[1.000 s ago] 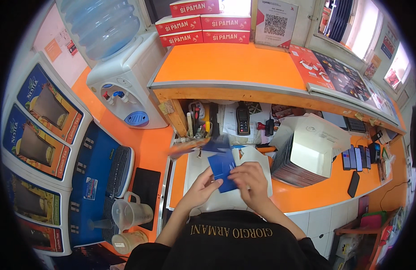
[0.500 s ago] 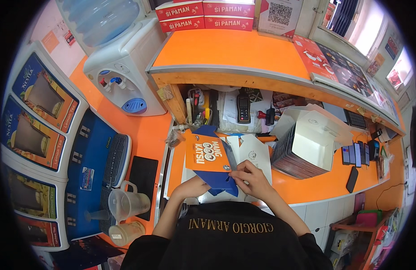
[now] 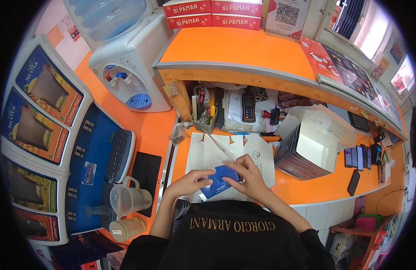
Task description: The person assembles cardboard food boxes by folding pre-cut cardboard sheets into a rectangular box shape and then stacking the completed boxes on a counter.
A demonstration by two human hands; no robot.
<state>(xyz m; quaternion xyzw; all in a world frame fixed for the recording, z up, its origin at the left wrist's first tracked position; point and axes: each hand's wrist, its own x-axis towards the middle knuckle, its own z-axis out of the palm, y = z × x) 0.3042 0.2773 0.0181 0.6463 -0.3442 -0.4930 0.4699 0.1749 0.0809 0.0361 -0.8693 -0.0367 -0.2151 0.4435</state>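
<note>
A folded cardboard food box (image 3: 214, 188) is tilted between my hands, close to my chest, with a blue side facing up. My left hand (image 3: 190, 182) grips its left edge, thumb on top. At the upper right edge, my right hand (image 3: 252, 179) pinches the board with thumb and fingers; its fingertips are slightly blurred. A pale edge of the box points away from me. Under and beyond it lie flat white cardboard blanks (image 3: 203, 150) on the orange counter.
Right of my hands stands a stack of nested boxes (image 3: 317, 150) with white insides. Phones (image 3: 357, 157) lie farther right. A shelf ahead holds a card terminal (image 3: 248, 108) and a pen holder (image 3: 203, 121). Plastic jugs (image 3: 129, 198) and a water dispenser (image 3: 127, 76) stand left.
The box has been turned, so its orange printed face no longer shows and a blue side faces up. My left hand has come out from beneath it to its left edge.
</note>
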